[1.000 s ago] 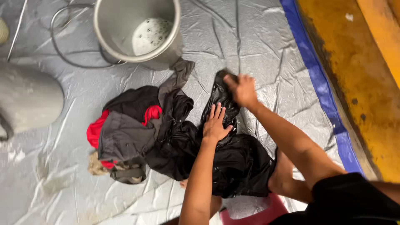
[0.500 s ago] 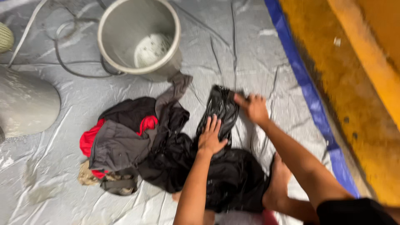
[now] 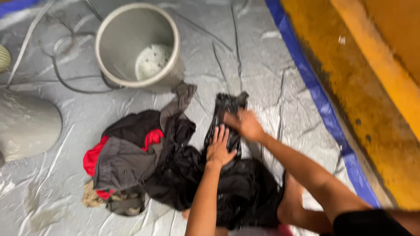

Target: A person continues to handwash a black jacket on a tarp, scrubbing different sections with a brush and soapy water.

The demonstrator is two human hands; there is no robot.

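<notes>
A wet black garment (image 3: 245,192) lies on a silver tarp (image 3: 245,57), with one part stretched out away from me. My left hand (image 3: 218,147) presses flat on that stretched part, fingers spread. My right hand (image 3: 246,124) lies further up on the same black cloth, fingers curled over it. A heap of wet clothes (image 3: 131,161), black, grey and red, sits just left of my hands.
A grey plastic bucket (image 3: 138,46) stands upright beyond the heap. A second grey tub (image 3: 26,124) lies at the left edge. A hose (image 3: 65,74) loops near the bucket. A blue tarp border (image 3: 323,105) and yellow floor (image 3: 372,87) run along the right.
My right hand has slid back along the black cloth toward me, now close to my left hand. The view has shifted a little.
</notes>
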